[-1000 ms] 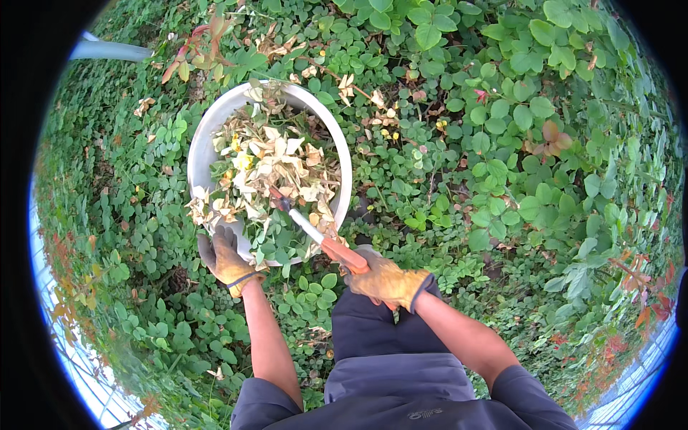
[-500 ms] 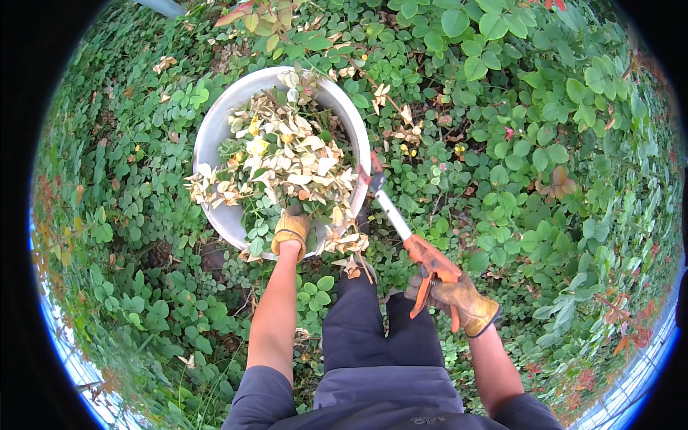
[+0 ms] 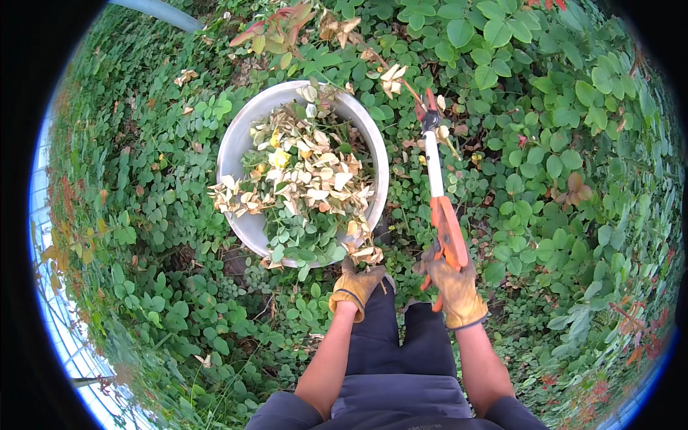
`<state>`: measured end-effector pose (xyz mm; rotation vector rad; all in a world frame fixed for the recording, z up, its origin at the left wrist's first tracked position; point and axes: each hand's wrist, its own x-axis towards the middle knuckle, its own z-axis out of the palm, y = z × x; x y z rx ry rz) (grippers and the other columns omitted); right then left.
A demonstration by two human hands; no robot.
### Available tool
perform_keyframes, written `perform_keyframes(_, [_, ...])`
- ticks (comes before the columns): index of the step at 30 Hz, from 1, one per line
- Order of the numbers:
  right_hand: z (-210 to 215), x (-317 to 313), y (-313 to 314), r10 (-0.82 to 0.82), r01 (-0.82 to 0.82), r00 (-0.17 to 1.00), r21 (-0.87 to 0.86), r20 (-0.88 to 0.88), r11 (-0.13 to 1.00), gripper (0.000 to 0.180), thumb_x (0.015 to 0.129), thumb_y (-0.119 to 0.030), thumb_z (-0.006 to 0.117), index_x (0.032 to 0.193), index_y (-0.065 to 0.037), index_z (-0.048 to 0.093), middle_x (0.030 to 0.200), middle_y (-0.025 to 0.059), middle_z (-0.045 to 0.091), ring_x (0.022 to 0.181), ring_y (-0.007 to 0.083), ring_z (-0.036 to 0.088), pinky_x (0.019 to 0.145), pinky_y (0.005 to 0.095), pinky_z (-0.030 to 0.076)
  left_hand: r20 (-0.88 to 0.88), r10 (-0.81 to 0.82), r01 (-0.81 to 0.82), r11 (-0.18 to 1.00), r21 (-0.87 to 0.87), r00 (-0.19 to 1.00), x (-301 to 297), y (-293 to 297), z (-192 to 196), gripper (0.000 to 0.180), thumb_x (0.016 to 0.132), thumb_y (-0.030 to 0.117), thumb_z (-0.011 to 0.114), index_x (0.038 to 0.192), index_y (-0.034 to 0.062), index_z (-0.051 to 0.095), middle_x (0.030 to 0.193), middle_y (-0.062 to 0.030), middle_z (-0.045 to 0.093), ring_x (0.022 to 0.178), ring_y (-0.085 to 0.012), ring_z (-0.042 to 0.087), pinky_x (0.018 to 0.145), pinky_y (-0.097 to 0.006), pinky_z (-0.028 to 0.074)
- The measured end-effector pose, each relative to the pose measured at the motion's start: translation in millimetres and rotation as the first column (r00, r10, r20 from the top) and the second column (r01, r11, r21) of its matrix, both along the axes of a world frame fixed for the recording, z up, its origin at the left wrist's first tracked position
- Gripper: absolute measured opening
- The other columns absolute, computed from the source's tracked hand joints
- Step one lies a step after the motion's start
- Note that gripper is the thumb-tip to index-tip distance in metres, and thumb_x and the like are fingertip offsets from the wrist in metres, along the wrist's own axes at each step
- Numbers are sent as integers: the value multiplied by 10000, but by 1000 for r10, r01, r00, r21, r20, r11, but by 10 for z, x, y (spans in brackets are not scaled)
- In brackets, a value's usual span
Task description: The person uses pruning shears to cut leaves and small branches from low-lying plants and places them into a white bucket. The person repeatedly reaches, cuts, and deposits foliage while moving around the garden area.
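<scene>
A pale round bucket holds a heap of cuttings, with dried tan blooms, green leaves and a few yellow petals. At its near rim, my gloved left hand is closed around a dried stem with withered petals that hangs over the edge. My gloved right hand grips the orange handle of a long-reach pruner with a white shaft. The pruner's head lies against a reddish stem bearing dried blooms; whether the blades are closed on it I cannot tell.
Dense green leafy ground cover surrounds the bucket and my legs. Taller leafy shoots rise at the far right. A grey-blue pipe crosses the far left corner, and reddish leaves stand beyond the bucket.
My left hand has come out of the heap toward the near right rim, onto the hanging dried stem. The pruner has swung up and right, from beside the bucket to the reddish stem.
</scene>
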<state>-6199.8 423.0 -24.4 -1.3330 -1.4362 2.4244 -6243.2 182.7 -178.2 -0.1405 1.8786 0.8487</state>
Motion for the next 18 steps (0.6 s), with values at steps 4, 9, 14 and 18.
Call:
perform_keyframes(4, [531,391,-273,283,-265,958,232,-47,936,599,826,-15,709,1386,-29,497,986,33,659,863,138,653,792,324,567,-180,-644,569,751,-336,743,46,387,-348,419,1003,368,539,1310,111,663,1235,-156,721,1108,-319,717,1021,-416,536])
perform_keyframes(9, [744,240,-101,616,-620,774,375,147,689,719,813,-102,715,1482,-25,464,1004,138,679,871,324,708,803,395,585,-421,-861,660,495,-565,285,-69,174,-550,267,899,101,634,1158,88,695,1102,-160,757,958,-331,756,860,-432,607])
perform_keyframes(14, [526,9,292,695,-879,416,455,587,141,660,840,-156,689,1437,-28,437,963,232,712,845,465,699,721,534,576,-368,-837,532,543,-650,405,-750,-722,145,420,967,110,552,1386,121,575,1258,-202,672,1030,-360,725,870,-459,603])
perform_keyframes(18, [276,-326,308,740,-883,393,449,545,139,456,865,-145,662,1267,-31,481,921,253,703,828,471,697,724,550,571,-119,-854,594,446,-669,506,-1474,-999,229,305,956,173,611,1225,68,707,1219,-213,699,1059,-339,742,871,-448,609])
